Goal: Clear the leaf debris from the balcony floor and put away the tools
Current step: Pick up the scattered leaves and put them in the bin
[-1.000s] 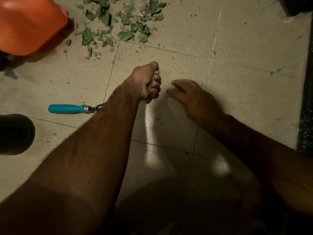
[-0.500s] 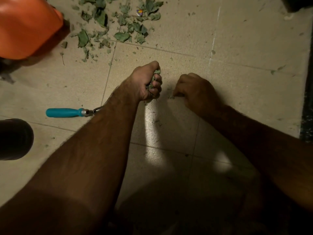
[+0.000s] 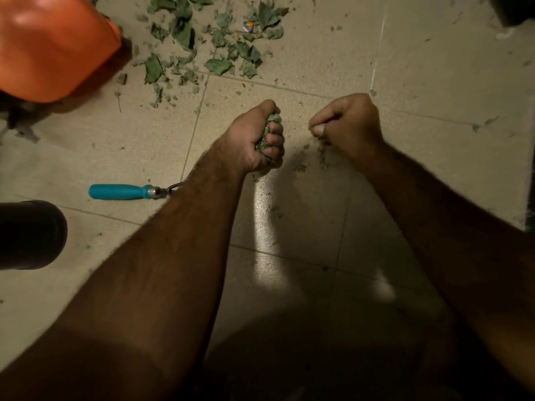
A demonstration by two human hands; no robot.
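Observation:
My left hand (image 3: pixel 252 140) is closed in a fist around a wad of green leaf bits (image 3: pixel 270 131) just above the beige tiled floor (image 3: pixel 434 68). A hand's width to its right, my right hand (image 3: pixel 350 125) has its fingers curled in, pinching small leaf crumbs; what it holds is mostly hidden. A few crumbs (image 3: pixel 321 160) lie below it. A larger scatter of torn leaves (image 3: pixel 214 50) lies on the floor beyond both hands. A hand tool with a teal handle (image 3: pixel 120 191) lies on the floor at left; my left forearm covers its head.
An orange plastic container (image 3: pixel 49 44) sits at the top left beside the leaf scatter. A dark rounded object (image 3: pixel 29 234) is at the left edge. A dark strip (image 3: pixel 531 198) runs along the right edge. A small colourful scrap (image 3: pixel 248 25) lies among the leaves.
My right hand went from flat on the floor to a curled fist, gathering crumbs and lifting slightly. The left hand has kept its grip on the leaves.

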